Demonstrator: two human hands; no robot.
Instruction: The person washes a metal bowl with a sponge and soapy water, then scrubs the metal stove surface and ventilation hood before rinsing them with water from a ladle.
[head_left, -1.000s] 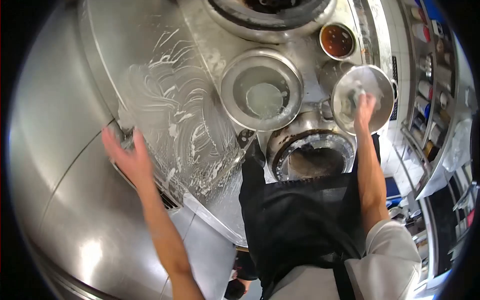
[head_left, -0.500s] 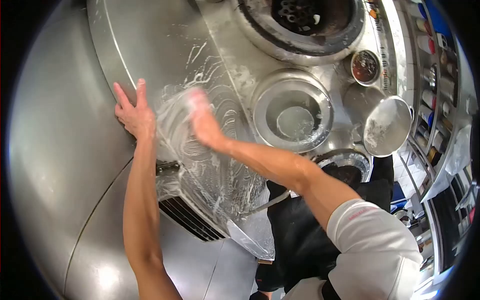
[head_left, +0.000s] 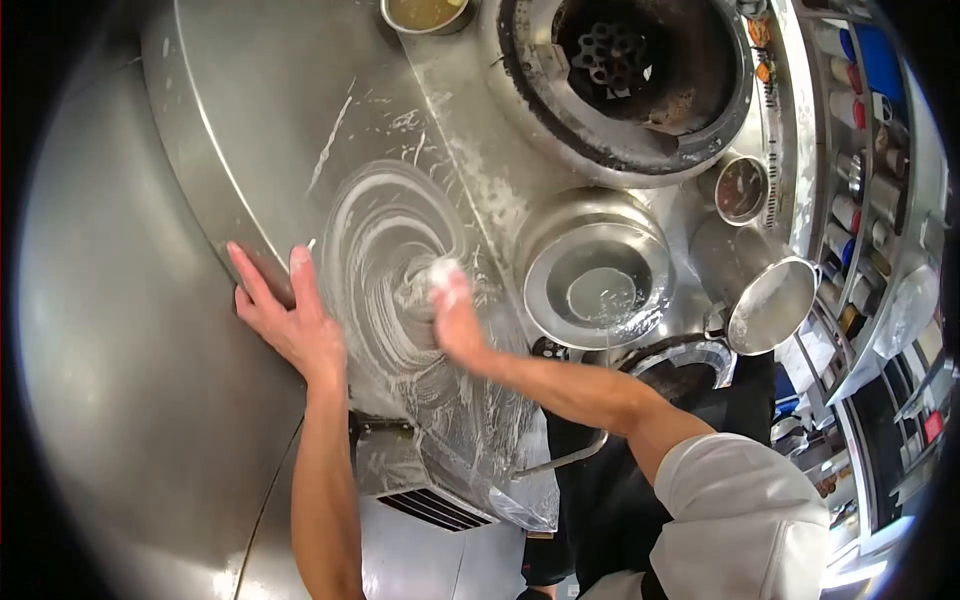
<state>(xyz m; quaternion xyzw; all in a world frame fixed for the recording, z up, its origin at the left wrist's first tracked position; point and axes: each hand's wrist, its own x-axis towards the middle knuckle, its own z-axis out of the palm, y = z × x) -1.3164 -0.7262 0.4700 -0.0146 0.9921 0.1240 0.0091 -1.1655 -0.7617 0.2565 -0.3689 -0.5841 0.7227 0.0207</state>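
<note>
Fingers spread, my left hand (head_left: 300, 325) rests at the edge of a stainless steel surface (head_left: 300, 90). My right hand (head_left: 460, 325) is closed and pressed to the same surface, with something white and foamy at its fingertips; blur and suds hide what it is. Around the right hand, soap suds (head_left: 385, 185) form oval swirls on the steel. More streaky lather covers the part of the surface nearer my body. Below my left hand, a steel housing with a black slotted vent (head_left: 435, 508) sticks out.
To the right sit a round burner well (head_left: 545, 110), a steel basin of water (head_left: 545, 300), a tilted steel pot (head_left: 790, 330) and a small pot of dark red contents (head_left: 742, 190). A bowl of yellowish liquid (head_left: 425, 12) is at the top. Shelves (head_left: 870, 190) hold containers at far right.
My right hand has swept across the steel, and the suds now lie in wider, clearer ovals. My left hand stays at the edge. The view has shifted, bringing the yellowish bowl into sight.
</note>
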